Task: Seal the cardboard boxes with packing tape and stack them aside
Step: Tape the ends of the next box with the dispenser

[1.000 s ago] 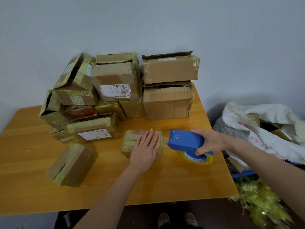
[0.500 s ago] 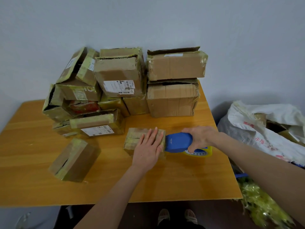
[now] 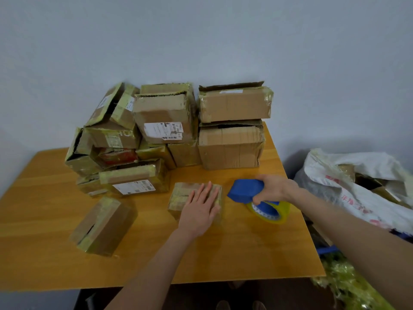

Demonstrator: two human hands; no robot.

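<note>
A small cardboard box (image 3: 182,193) wrapped in yellowish tape lies at the middle of the wooden table (image 3: 245,249). My left hand (image 3: 201,209) rests flat on its top with straight fingers. Just right of the box, my right hand (image 3: 276,189) grips a blue tape dispenser (image 3: 244,190) with a yellowish tape roll (image 3: 271,211) under it. The dispenser's front is a short gap away from the box's right side. Another taped box (image 3: 104,225) lies at the front left.
A pile of several taped cardboard boxes (image 3: 165,121) stands against the wall at the back of the table. A white sack (image 3: 357,189) holding cardboard sits off the table's right edge, with crumpled yellowish tape (image 3: 350,285) on the floor below.
The dispenser went left to the box's right edge, then pulled back to the right and lifted slightly. My left hand stayed flat on the box.
</note>
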